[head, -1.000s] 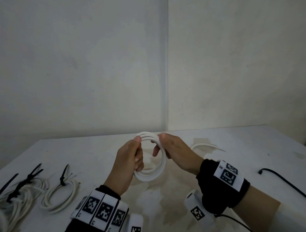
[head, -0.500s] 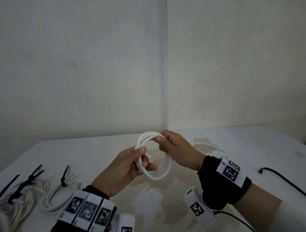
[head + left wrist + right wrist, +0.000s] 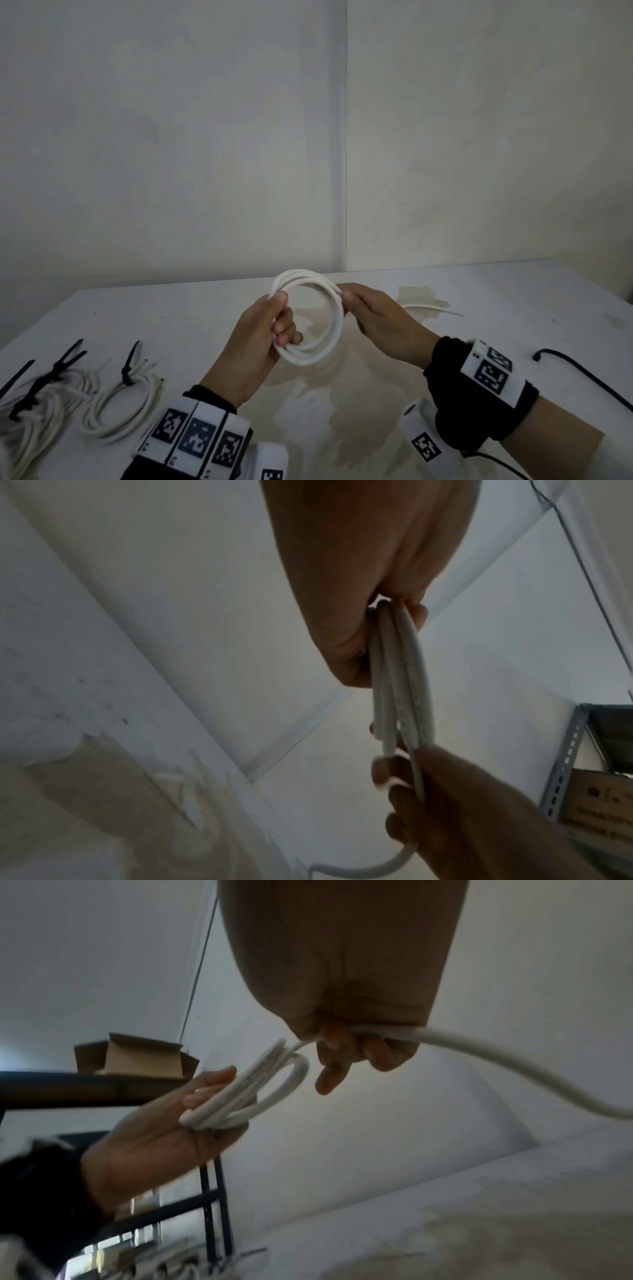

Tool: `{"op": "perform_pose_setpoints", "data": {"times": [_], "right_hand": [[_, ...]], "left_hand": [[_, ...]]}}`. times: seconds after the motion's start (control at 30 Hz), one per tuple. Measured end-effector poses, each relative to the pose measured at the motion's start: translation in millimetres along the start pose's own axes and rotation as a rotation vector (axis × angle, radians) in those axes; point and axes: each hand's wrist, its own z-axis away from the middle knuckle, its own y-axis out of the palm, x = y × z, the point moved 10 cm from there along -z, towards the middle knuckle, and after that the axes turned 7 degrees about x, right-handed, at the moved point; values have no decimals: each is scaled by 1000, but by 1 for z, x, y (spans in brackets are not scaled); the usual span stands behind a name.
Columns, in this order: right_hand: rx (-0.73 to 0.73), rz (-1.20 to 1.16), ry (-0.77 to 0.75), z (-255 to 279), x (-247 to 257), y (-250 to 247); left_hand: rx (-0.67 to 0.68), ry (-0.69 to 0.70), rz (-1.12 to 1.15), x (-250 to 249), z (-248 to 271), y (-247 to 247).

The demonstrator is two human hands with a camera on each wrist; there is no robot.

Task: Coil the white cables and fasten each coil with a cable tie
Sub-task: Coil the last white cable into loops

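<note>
A white cable coil [image 3: 334,329] of about three loops is held upright above the table between both hands. My left hand [image 3: 274,318] grips the coil's left side, thumb on top and fingers curled through the ring. My right hand [image 3: 352,301] pinches the cable at the coil's upper right; the loose tail [image 3: 428,306] trails behind it onto the table. In the left wrist view the loops [image 3: 404,674] run edge-on from my left hand [image 3: 394,620] to the right hand [image 3: 404,775]. In the right wrist view the tail [image 3: 496,1064] leaves my right hand [image 3: 342,1047] to the right.
On the white table [image 3: 171,315], two finished white coils [image 3: 123,401] [image 3: 30,411] fastened with black cable ties [image 3: 130,359] lie at the left. A loose black cable tie [image 3: 582,377] lies at the right. A brownish stain [image 3: 342,411] marks the table's middle.
The left hand rose and re-gripped the coil's left side with the thumb on top. The right hand slid down the coil's right side, laying another turn; the tail is shorter.
</note>
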Motion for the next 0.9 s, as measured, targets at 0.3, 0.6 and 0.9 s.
{"op": "perform_pose_setpoints", "data": {"times": [0.3, 0.6, 0.9], "right_hand": [[-17, 508, 30, -3, -35, -6], [214, 595, 163, -17, -61, 24], [216, 912, 46, -27, -51, 55]], "left_hand": [[-246, 162, 138, -17, 0, -39], [-404, 338, 101, -56, 10, -73], [-453, 412, -200, -54, 10, -62]]}}
